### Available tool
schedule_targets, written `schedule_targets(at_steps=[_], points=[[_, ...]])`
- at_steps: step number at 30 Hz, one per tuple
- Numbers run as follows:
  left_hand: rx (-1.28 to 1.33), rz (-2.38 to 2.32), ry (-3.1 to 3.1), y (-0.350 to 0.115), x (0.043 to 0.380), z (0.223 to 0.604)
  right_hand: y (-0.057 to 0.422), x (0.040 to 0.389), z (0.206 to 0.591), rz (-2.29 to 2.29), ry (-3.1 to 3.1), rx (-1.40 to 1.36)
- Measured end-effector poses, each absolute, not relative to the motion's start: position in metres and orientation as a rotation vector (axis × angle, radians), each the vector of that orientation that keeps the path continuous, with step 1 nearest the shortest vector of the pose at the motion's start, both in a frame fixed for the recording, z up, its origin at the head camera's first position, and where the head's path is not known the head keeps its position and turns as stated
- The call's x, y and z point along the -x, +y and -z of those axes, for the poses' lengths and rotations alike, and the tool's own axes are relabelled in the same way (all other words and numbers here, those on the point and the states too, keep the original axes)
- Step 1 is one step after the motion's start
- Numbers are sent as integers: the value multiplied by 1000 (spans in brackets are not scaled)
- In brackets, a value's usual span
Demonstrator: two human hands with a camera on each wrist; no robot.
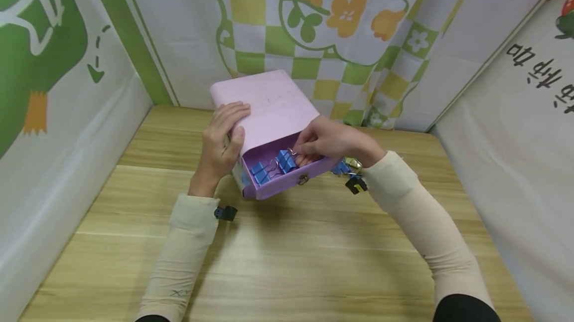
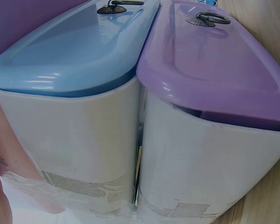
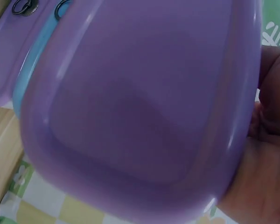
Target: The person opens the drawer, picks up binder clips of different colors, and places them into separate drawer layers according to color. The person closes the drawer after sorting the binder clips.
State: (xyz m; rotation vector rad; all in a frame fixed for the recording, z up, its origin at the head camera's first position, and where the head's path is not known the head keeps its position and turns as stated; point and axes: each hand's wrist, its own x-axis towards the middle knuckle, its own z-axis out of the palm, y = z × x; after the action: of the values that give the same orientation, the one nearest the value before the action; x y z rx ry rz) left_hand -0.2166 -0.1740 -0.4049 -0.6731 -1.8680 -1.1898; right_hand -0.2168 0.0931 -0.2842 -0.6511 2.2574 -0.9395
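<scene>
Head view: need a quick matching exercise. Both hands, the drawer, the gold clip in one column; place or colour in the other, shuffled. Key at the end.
Column 1
1. Left hand
2. Right hand
3. Drawer
4. Gold clip

Column 2
A. Purple, with blue clips inside
B. Outside the drawer, near the right cuff
C. Resting on the pink box top
D. Partly inside the drawer

Pairs: 1-C, 2-D, 3-A, 4-B
</scene>
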Motion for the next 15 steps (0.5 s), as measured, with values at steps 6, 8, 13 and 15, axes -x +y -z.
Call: schedule_targets(at_steps=[6,8,13,15], points=[[677,1195,-1864,-174,216,404,84,215,283,832,2258,743],[678,1196,-1866,-174,216,404,81,215,283,793,2269,764],[679,1191,-1869,-174,216,405,75,214,285,692,2295,814],[680,1190,-1865,-174,217,405,73,214,285,657,2299,832]])
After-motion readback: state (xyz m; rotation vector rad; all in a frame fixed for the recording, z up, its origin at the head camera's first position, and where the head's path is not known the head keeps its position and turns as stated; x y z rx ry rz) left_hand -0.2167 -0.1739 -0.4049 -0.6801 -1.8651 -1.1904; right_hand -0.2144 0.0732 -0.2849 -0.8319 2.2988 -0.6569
